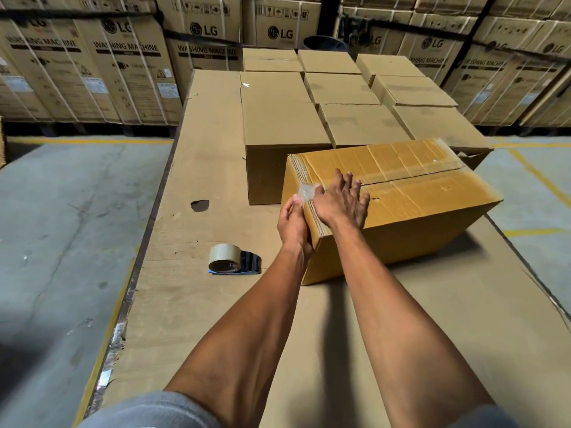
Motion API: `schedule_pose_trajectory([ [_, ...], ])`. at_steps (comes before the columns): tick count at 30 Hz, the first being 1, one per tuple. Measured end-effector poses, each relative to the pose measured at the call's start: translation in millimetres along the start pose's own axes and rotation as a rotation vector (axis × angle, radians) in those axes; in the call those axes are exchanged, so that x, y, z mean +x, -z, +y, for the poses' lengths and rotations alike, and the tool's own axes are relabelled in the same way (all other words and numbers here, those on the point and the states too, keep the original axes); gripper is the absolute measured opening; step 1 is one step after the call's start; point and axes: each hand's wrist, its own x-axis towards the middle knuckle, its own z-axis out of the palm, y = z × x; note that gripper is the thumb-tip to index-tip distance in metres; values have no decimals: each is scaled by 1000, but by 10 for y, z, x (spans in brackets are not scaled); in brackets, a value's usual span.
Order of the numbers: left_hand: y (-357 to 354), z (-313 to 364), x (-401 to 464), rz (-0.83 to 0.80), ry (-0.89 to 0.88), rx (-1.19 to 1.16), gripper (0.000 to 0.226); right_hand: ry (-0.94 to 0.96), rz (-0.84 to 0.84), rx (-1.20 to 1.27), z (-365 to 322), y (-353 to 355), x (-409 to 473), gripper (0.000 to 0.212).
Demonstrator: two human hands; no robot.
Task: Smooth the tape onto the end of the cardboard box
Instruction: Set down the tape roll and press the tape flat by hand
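The clear tape (307, 190) sits at the upper left edge of your cardboard box (401, 208), right of centre in the frame, where it folds from the top seam over onto the left end face. The box lies on the cardboard-covered table (197, 304), its top flaps meeting along a seam that runs toward the upper right.

Your right hand (341, 200) lies flat on the box top beside the seam, fingers (347, 180) spread wide and pointing away from you, holding nothing, with the thumb near the tape at the edge. Your left hand (293, 223) is against the left end face just below that edge, fingers curled in with the thumb tip touching the lower end of the tape; you cannot tell whether it pinches the tape or only presses it.

To the left of the box, apart from it, a tape dispenser (233, 260) with a tan roll lies on the table. Behind the box, plain closed cartons (346, 97) stand in rows. Along the top of the frame, stacked washing-machine cartons (123, 66) line the wall, and the grey concrete floor (61, 227) shows at left.
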Motion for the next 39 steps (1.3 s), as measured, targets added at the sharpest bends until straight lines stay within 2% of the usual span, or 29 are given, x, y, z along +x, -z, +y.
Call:
schedule_pose_trajectory([
  [2, 7, -14, 32, 31, 8, -6, 21, 23, 3, -16, 4, -9, 25, 67],
  [5, -36, 73, -35, 49, 17, 7, 29, 21, 4, -32, 8, -8, 32, 67],
  [6, -38, 93, -28, 67, 14, 17, 28, 10, -2, -29, 3, -2, 27, 72],
  [8, -38, 121, -20, 60, 20, 26, 31, -19, -26, -20, -9, 9, 14, 99],
  [10, -73, 117, -14, 38, 29, 67, 51, -57, -31, -11, -23, 18, 15, 125],
  [12, -123, 120, 0, 2, 22, 65, 68, -80, -27, -13, -37, 33, 33, 131],
  [14, -129, 97, 84, 0, 21, 62, 78, -80, -38, -17, -50, 37, 66, 124],
  [15, -129, 99, 93, 9, 19, 61, 73, -70, -43, -21, -57, 26, 79, 117],
  [18, -96, 66, 160, 45, 33, -1, 39, -46, -42, -46, -58, -22, 101, 92],
  [22, -82, 102, 131, 98, 25, 28, 30, -41, -19, -76, -37, -61, 129, 70],
  [25, -101, 138, 106, 105, 49, 10, 30, -50, -4, -62, -45, -63, 134, 69],
  [29, -120, 96, 69, 35, 34, 41, 72, -61, -14, -46, -57, -50, 112, 97],
  [31, -112, 94, 100, 21, 29, 34, 66, -62, -14, -55, -48, -58, 122, 88],
  [34, -102, 135, 94, 31, 34, -16, 39, -59, -8, -66, -55, -76, 144, 69],
  [36, -59, 143, 93, 74, 37, 29, 29, -46, -9, -86, -65, -95, 144, 65],
  [39, 2, 149, 96, 110, 43, 88, 27, -37, 0, -71, -69, -90, 146, 65],
])
